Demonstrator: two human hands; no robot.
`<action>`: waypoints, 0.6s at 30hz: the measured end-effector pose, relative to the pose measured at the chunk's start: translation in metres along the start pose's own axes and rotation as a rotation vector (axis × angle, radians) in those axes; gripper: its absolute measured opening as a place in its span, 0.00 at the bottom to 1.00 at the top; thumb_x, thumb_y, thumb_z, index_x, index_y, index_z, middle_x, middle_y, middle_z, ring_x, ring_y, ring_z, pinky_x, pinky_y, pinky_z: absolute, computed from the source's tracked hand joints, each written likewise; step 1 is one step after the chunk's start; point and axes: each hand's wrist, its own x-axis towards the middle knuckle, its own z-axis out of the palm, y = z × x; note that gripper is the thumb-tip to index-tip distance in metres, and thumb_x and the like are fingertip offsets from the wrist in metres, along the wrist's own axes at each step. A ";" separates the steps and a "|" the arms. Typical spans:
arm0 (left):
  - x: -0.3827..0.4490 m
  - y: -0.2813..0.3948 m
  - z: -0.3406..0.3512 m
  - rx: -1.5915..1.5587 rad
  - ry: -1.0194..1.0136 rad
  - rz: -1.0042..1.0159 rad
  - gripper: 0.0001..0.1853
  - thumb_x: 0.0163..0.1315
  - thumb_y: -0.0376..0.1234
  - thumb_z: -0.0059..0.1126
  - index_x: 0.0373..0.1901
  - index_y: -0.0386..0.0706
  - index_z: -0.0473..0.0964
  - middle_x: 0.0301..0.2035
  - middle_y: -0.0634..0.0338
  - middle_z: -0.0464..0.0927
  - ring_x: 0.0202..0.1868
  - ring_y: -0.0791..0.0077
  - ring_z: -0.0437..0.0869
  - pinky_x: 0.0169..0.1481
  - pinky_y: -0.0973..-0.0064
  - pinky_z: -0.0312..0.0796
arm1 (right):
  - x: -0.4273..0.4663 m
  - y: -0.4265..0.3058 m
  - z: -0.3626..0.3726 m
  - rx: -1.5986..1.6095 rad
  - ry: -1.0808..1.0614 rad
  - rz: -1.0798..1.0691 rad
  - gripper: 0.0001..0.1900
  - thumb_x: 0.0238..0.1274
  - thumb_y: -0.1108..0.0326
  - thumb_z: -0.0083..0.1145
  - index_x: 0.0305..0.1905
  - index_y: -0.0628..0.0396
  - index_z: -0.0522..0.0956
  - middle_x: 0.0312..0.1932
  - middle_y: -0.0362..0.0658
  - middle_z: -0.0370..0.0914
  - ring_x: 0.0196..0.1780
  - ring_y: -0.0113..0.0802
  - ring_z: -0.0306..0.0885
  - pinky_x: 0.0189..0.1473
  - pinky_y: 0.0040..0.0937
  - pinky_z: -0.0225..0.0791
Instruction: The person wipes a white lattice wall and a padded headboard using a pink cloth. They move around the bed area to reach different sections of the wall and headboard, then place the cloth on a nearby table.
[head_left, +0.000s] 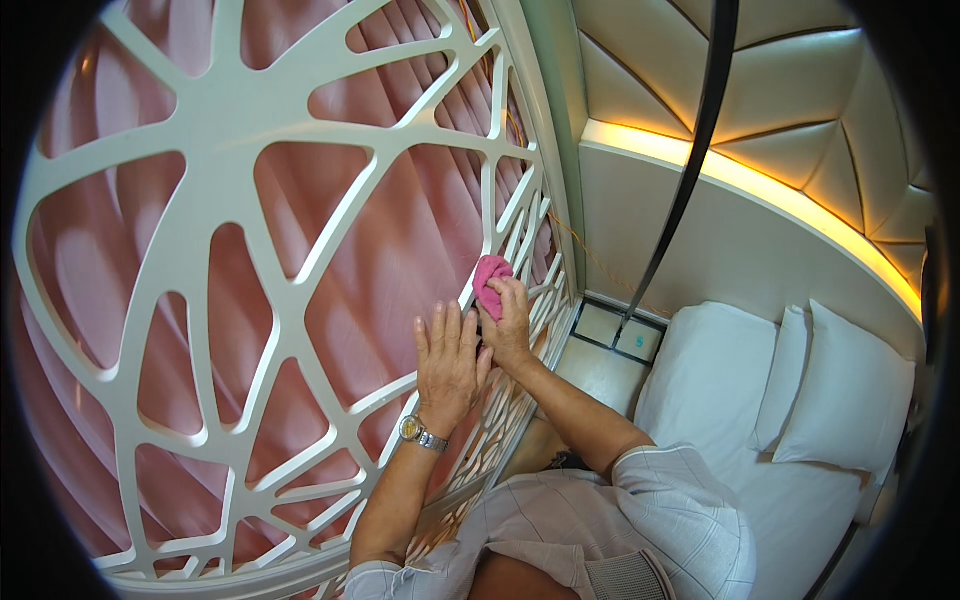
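A white openwork lattice panel (217, 112) fills the left side, with pink curtain fabric (405, 270) behind its cut-outs. In my right hand (511, 330) is a bunched pink cloth (491, 285), pressed against a strut of the lattice. My left hand (448, 364), with a metal-band wristwatch (424, 433) at the wrist, lies flat against the panel just left of my right hand. Its fingers are extended and slightly apart, and it holds nothing. Part of the strut between the two hands is hidden by them.
To my right is a bed (697, 405) with white bedding and pillows (847, 397). A black pole (686, 180) runs down to a black-framed base (619, 330). Twisted orange wire (577, 236) hangs by the panel's edge. A lit strip (757, 180) crosses the padded wall (795, 82).
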 end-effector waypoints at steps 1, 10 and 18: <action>0.006 -0.001 0.004 0.003 -0.028 0.000 0.37 0.75 0.44 0.67 0.79 0.33 0.72 0.80 0.33 0.68 0.85 0.36 0.64 0.89 0.32 0.47 | 0.012 0.005 -0.002 0.010 0.006 0.005 0.27 0.66 0.77 0.71 0.69 0.54 0.78 0.66 0.57 0.75 0.70 0.62 0.77 0.73 0.50 0.72; 0.046 0.000 0.020 0.001 -0.132 0.007 0.43 0.69 0.45 0.73 0.81 0.33 0.69 0.80 0.32 0.66 0.84 0.37 0.64 0.88 0.33 0.51 | 0.101 0.049 -0.001 -0.058 0.096 0.007 0.21 0.70 0.75 0.68 0.65 0.61 0.80 0.61 0.58 0.77 0.67 0.60 0.76 0.75 0.51 0.68; 0.065 -0.004 0.034 0.092 -0.115 0.110 0.32 0.76 0.48 0.64 0.75 0.40 0.78 0.78 0.39 0.72 0.83 0.43 0.69 0.86 0.37 0.58 | 0.126 0.056 -0.008 -0.114 0.068 0.063 0.22 0.73 0.72 0.70 0.67 0.62 0.79 0.63 0.58 0.77 0.69 0.58 0.76 0.75 0.51 0.68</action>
